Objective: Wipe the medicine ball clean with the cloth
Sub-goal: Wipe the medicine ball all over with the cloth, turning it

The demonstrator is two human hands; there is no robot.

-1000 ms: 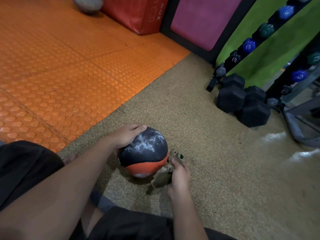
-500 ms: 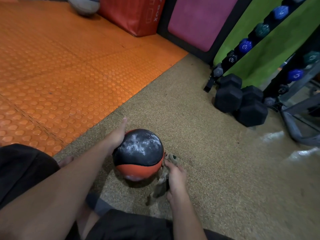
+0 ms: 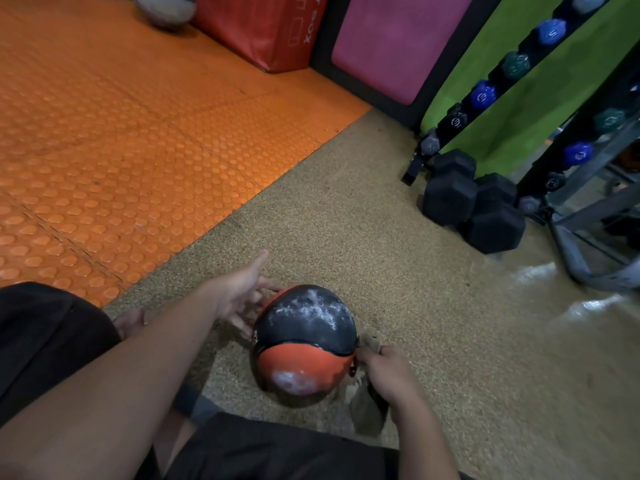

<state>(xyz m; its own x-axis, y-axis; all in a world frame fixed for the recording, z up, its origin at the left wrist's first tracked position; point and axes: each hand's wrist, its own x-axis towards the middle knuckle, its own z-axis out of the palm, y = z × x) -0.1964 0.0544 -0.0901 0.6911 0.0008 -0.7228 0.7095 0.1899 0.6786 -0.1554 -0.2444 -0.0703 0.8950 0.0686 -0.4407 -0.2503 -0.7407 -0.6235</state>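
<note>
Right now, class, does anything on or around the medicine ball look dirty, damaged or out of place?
Yes. The medicine ball carries whitish, chalky smears on its black top and a pale patch on its orange underside. The right hand holds the cloth at its side.

The medicine ball [image 3: 304, 341] sits on the floor [image 3: 433, 341] between the left hand [image 3: 239, 299] and right hand [image 3: 391, 372] — the cloth [image 3: 367, 407] seemingly at its right side — dumbbells [image 3: 474, 202] well beyond, right.

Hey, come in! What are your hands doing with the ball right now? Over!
Left hand open, fingers against the medicine ball. Right hand grips the cloth at the ball's side. White smears on top. Nothing in the way.
</note>
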